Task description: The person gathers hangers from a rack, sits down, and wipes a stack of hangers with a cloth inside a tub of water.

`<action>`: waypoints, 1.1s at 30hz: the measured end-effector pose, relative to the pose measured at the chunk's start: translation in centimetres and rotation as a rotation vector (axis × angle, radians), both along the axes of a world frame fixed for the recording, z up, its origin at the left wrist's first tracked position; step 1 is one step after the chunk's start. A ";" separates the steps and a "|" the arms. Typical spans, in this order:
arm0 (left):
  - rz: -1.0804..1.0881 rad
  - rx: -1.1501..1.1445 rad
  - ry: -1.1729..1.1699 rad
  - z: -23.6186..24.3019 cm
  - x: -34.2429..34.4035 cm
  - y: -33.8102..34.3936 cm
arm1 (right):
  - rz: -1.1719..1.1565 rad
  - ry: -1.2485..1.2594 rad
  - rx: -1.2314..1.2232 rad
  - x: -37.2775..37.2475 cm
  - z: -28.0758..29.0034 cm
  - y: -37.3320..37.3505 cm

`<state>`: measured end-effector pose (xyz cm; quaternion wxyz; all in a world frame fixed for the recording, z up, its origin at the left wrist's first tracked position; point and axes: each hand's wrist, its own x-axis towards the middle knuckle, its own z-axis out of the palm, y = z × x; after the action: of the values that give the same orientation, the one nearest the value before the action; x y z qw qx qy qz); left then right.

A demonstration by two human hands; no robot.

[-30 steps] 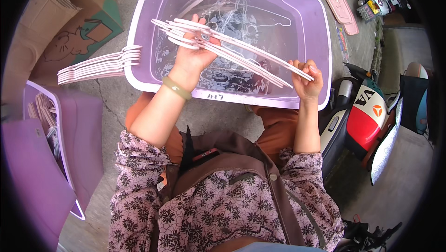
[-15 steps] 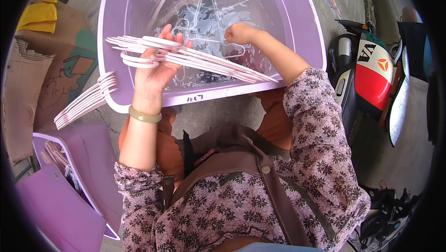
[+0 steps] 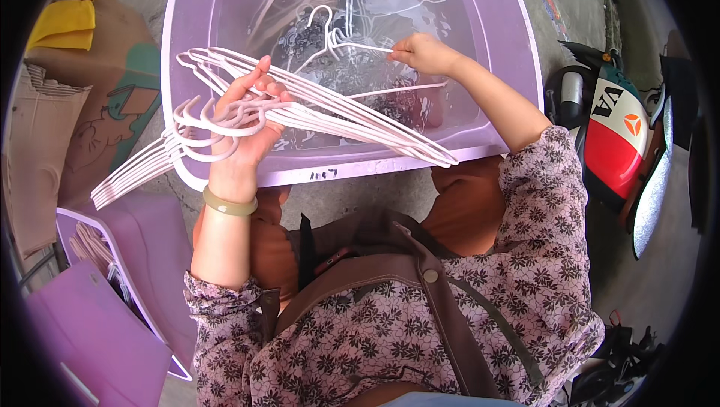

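Tub [image 3: 499, 47]: near rim runs just beyond the knees; bundle's right tips overhang it. Open water betw. R hand [image 3: 426, 56] & right wall; little room on left, where L hand [image 3: 259, 143] is near the rim.

Grip: L grasping hanger bundle [image 3: 330, 124], fingers curled loosely up, bundle slanting near-right above water. R pinching right end of single white hanger [image 3: 360, 47], mid-tub.

Vs. 0.5 s ago: R was a fist low over water, hold unclear; now hanger's hook is raised far-left of it. Bundle's hooks tipped nearer, arms fanned wider.

Around: pale hanger stack [image 3: 131, 175] over left rim, bundle hooks overlapping it, so in the way there. More hangers far-left in tub. Carton [image 3: 109, 126] left; lilac bin [image 3: 157, 257] near-left; scooter [image 3: 611, 141] right, outside tub.
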<state>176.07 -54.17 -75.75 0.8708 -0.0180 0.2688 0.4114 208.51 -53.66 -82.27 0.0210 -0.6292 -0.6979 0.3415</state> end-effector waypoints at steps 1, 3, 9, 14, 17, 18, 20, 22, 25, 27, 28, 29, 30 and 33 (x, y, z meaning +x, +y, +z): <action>-0.006 0.000 -0.023 -0.1 0.1 0.0 | -0.013 -0.037 0.068 1.2 1.8 -0.4; 0.002 -0.003 -0.059 -0.6 -0.3 -0.1 | -0.026 -0.147 0.119 2.4 5.6 -0.9; -0.015 -0.031 -0.109 -1.6 0.1 0.7 | 0.049 -0.379 -0.006 3.0 0.2 -4.3; -0.009 -0.088 -0.106 -2.4 0.1 0.5 | 0.101 -0.385 0.122 0.2 -2.0 -2.5; -0.002 -0.089 -0.112 -3.0 -0.2 0.3 | 0.083 -0.341 0.324 0.5 2.5 -1.9; -0.010 -0.097 -0.093 -2.6 0.4 0.2 | 0.065 -0.333 0.360 0.8 5.0 -2.4; -0.003 -0.093 -0.081 -2.4 0.8 -0.2 | 0.041 -0.290 0.417 -0.2 10.1 -3.6; 0.012 -0.062 -0.106 -2.5 1.0 -0.8 | 0.018 -0.259 0.436 -2.3 14.2 -5.3; -0.043 -0.042 -0.177 -2.5 2.1 -1.0 | -0.021 -0.201 0.408 -5.4 16.4 -8.7; -0.073 0.068 -0.194 -2.7 2.8 -1.1 | -0.016 -0.134 0.403 -7.1 16.5 -10.4; -0.077 0.097 -0.249 -2.4 2.9 -1.2 | 0.020 -0.126 0.399 -7.3 16.0 -11.2; -0.077 0.127 -0.304 -2.0 2.9 -1.3 | 0.059 -0.116 0.394 -7.5 15.5 -11.6; -0.076 0.155 -0.356 -1.6 2.8 -1.5 | 0.083 -0.088 0.363 -7.5 15.1 -11.6; -0.035 0.018 -0.333 -0.5 2.3 -1.9 | 0.124 0.112 0.143 -6.7 14.1 -10.8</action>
<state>178.42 -56.05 -76.23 0.9104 -0.0737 0.1172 0.3899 201.82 -64.42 -68.18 0.0839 -0.5616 -0.7558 0.3260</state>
